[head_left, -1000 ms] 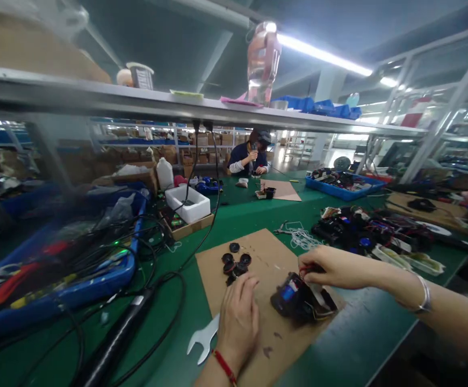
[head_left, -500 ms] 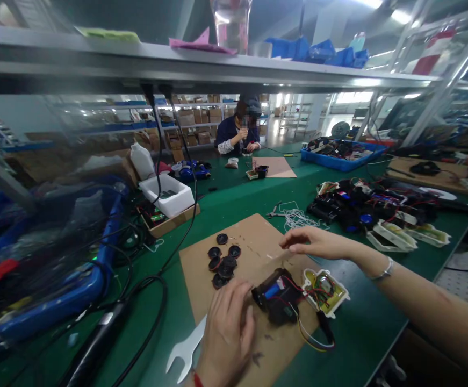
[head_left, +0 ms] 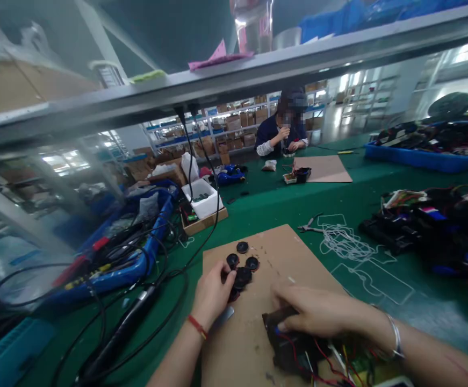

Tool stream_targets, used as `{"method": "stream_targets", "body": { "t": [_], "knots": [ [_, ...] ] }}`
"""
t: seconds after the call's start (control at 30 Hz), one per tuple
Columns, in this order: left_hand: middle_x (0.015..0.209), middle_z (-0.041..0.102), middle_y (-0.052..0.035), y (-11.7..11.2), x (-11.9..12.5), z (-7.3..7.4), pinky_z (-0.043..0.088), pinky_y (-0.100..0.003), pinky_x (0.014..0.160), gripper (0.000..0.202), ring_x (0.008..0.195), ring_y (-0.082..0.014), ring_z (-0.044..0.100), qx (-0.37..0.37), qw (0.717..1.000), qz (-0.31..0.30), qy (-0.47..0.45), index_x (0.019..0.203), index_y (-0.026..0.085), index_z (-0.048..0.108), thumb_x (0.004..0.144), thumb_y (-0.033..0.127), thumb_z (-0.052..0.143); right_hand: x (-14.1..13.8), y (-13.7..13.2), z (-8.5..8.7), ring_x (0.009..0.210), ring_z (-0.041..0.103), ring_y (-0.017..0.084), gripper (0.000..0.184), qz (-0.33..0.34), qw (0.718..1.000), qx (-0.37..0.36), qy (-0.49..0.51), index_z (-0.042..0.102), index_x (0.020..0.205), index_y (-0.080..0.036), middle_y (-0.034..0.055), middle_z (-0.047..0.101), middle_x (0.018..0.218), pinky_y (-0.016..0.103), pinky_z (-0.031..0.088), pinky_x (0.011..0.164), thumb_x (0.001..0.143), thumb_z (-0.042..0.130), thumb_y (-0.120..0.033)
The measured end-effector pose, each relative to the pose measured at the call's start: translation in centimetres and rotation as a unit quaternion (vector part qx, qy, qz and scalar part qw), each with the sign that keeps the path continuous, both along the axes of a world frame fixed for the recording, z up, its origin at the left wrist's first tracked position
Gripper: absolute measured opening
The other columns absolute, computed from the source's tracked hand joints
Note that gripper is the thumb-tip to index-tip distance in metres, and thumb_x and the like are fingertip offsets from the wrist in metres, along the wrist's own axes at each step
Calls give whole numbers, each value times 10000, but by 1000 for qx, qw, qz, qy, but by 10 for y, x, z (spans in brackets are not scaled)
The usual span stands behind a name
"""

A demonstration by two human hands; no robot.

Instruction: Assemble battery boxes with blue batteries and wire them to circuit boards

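Observation:
My left hand (head_left: 214,290) is closed at the fingertips on a small round black speaker (head_left: 242,278) at the near end of a loose group. Other black speakers (head_left: 252,263) lie close by on the brown board (head_left: 286,252). My right hand (head_left: 314,309), blurred a little, grips a black plastic housing (head_left: 284,349), thumb on its near face and fingers over the far side. Red and other coloured wires (head_left: 330,365) run from the housing to a yellowish open casing (head_left: 382,373), partly hidden beneath my forearm. A grey metal piece (head_left: 224,316) shows beside my left wrist.
Pliers (head_left: 311,224) and tangled white cord (head_left: 346,242) lie beyond the board. Black housings (head_left: 415,220) are piled at right. Left are a white foam box (head_left: 203,198), a blue bin (head_left: 165,207) and black cables (head_left: 177,269). A co-worker (head_left: 280,131) sits opposite, below an overhead shelf (head_left: 217,80).
My left hand has moved forward to the speakers and taken hold of one. My right hand has come down onto the black housing, which sits nearer to me. The view has shifted and tilted.

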State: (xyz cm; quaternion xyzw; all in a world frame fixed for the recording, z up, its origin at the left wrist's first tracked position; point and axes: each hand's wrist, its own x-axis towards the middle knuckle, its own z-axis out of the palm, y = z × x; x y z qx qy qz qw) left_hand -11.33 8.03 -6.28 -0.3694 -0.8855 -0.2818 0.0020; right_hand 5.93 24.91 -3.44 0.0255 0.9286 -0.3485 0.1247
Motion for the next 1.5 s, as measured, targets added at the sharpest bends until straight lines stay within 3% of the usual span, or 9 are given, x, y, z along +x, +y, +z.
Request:
{"method": "stream_targets", "body": {
  "t": [0.17,0.27,0.37,0.5,0.73,0.9,1.1,1.3,1.5],
  "knots": [
    [1109,616,-58,-5,13,10,460,-303,838,286,1015,-189,593,84,996,-6,-6,1132,213,503,866,319,495,11,10,-7,792,555,225,187,-39,996,-69,46,487,863,-209,47,600,857,331,395,652,768,621,-299],
    [1249,550,-80,-16,32,10,457,-322,921,401,1128,-204,547,181,974,-64,-119,1262,231,443,877,336,485,12,11,-11,846,567,215,153,-69,982,-149,95,471,938,-210,53,603,916,353,442,734,822,552,-265],
    [1227,544,-80,-21,54,2,441,-315,960,353,1141,-201,534,255,933,-108,-229,1225,229,476,883,315,469,11,8,-13,1003,559,212,202,-74,960,-224,154,480,1050,-216,62,601,1065,367,441,890,850,510,-218],
    [1049,544,-51,-17,74,-2,492,-267,832,183,995,-177,571,331,900,-108,-262,1004,220,491,838,284,535,11,2,-16,1106,525,227,312,-61,955,-230,176,527,1116,-216,64,597,1137,408,390,992,815,509,-138],
    [1093,560,-54,-20,81,12,432,-309,887,106,1053,-199,538,205,953,-181,-131,843,208,497,779,161,567,15,-3,-22,1118,507,223,416,-47,965,-198,166,513,1158,-202,76,576,1173,417,378,986,770,482,-55],
    [1078,613,-45,-25,74,21,436,-311,884,103,1011,-196,571,175,956,-215,-95,835,205,554,756,160,602,15,-4,-22,1067,530,220,414,-33,969,-176,170,500,1148,-203,74,587,1138,415,410,930,769,457,-42],
    [1030,621,2,-22,77,24,472,-286,842,385,941,-157,587,164,960,-174,-144,1124,284,561,777,134,629,14,-5,-22,1041,547,228,427,-25,970,-127,208,508,1130,-178,102,597,1113,406,428,898,734,447,-30],
    [1118,586,-7,-20,77,13,499,-319,882,322,1019,-166,585,175,948,-158,-213,1109,316,596,821,174,627,14,-4,-24,1017,550,226,519,-12,957,-85,276,530,1114,-161,100,614,1066,397,423,894,633,438,10],
    [1216,501,-70,-25,62,6,459,-319,928,411,1128,-169,507,137,936,-324,-6,1185,274,541,858,29,489,13,-1,-23,947,568,199,370,-32,964,-168,202,557,1060,-173,66,630,1012,363,437,842,732,452,-37]
  ]
}}
